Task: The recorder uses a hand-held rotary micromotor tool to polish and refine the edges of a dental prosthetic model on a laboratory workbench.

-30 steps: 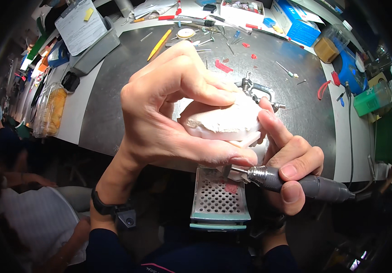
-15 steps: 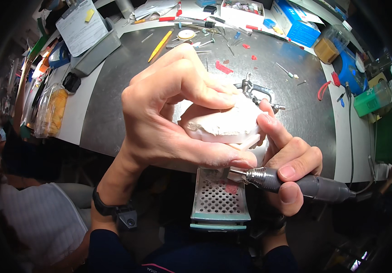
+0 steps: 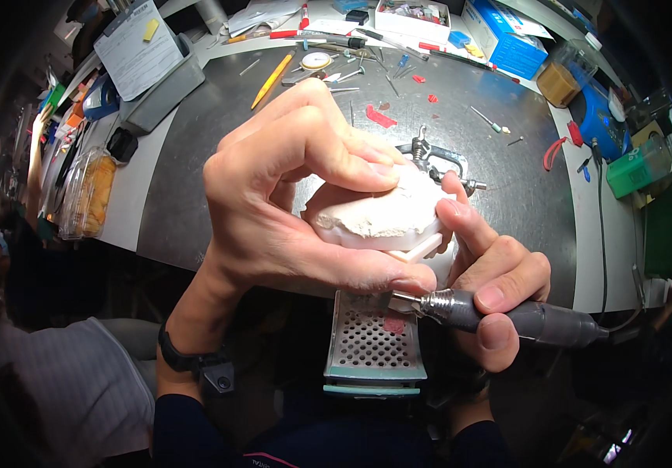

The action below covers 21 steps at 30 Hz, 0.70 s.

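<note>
The left hand (image 3: 262,191) clamps the white plaster model (image 3: 375,209) above the tabletop's (image 3: 187,168) near edge — likely stiff but brittle (best held by thick sides, not ragged rim). The right hand (image 3: 500,285) pinches a grey handpiece (image 3: 546,322), probably heavier, by its barrel

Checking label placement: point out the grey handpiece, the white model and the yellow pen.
Grey handpiece (image 3: 553,323): head view, on the dark body.
White model (image 3: 379,209): head view, on its bare upper surface.
Yellow pen (image 3: 272,81): head view, mid-barrel.
</note>
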{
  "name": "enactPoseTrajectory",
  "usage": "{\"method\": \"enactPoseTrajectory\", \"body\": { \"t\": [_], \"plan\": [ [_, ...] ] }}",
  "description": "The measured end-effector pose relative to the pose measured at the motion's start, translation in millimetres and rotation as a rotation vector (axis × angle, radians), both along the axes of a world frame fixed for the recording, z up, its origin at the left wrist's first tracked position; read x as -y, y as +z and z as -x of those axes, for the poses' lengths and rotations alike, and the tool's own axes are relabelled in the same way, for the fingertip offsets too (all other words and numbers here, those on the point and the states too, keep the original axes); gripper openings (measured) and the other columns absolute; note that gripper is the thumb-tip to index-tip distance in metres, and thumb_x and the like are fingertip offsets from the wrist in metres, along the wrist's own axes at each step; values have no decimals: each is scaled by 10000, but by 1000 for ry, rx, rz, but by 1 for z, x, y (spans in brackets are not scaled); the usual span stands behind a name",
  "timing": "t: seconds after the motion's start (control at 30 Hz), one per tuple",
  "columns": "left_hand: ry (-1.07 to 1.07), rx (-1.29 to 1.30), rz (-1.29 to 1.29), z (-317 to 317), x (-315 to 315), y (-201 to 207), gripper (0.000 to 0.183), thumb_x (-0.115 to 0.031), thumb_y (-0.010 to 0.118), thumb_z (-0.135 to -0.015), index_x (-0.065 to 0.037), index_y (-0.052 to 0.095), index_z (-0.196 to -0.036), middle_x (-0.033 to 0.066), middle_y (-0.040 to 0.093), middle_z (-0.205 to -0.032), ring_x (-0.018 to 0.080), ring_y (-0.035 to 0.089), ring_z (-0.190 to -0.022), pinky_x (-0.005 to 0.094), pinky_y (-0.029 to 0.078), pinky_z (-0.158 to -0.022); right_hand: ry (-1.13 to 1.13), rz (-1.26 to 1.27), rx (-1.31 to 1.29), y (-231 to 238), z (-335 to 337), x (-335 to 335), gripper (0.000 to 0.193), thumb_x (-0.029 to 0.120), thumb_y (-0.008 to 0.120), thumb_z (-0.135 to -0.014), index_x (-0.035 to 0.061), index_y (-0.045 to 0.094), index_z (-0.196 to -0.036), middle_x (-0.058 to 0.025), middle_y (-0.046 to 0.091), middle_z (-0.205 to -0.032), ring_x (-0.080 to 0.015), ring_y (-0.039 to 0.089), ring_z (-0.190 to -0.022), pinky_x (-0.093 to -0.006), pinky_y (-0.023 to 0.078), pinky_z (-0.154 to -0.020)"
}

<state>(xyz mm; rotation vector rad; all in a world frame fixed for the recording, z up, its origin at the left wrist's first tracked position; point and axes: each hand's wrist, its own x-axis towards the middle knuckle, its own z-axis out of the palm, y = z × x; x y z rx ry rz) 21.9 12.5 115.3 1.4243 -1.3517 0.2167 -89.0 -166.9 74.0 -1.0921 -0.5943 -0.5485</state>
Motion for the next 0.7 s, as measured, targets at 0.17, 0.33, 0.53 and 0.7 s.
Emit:
{"method": "enactPoseTrajectory", "body": {
  "t": [0.17,0.33,0.53,0.7],
  "plan": [
    [-1,-7,-2,-2,3,-1,598,-194,941,-487,33,577,-904,79,469,-861,355,671,-840,409,582,-722,-25,-1,-7,-1,-2,2,158,213,652,-800,122,524,-793,-43,547,-643,-387,527,-1183,-605,109,-1132],
    [70,13,13,0,-7,5,568,-157,944,-476,15,589,-884,109,544,-853,339,675,-848,378,571,-707,39,-131,-39,5,-4,-6,154,198,630,-781,100,512,-776,-60,530,-600,-440,553,-1109,-642,159,-1094],
    [206,2,183,-1,40,7,429,-297,865,-523,-43,538,-636,78,523,-702,227,542,-649,321,454,-538,-605,-549,-314,4,5,23,487,483,392,-965,47,385,-1183,-104,512,-810,-299,576,-839,-574,311,-1066],
    [250,162,-24,-2,32,32,415,-259,844,-496,-35,520,-625,99,517,-732,267,566,-645,341,476,-535,408,-300,58,-12,0,78,325,290,479,-976,52,425,-1190,-15,444,-836,-151,451,-823,-326,382,-941]
  ]
}}
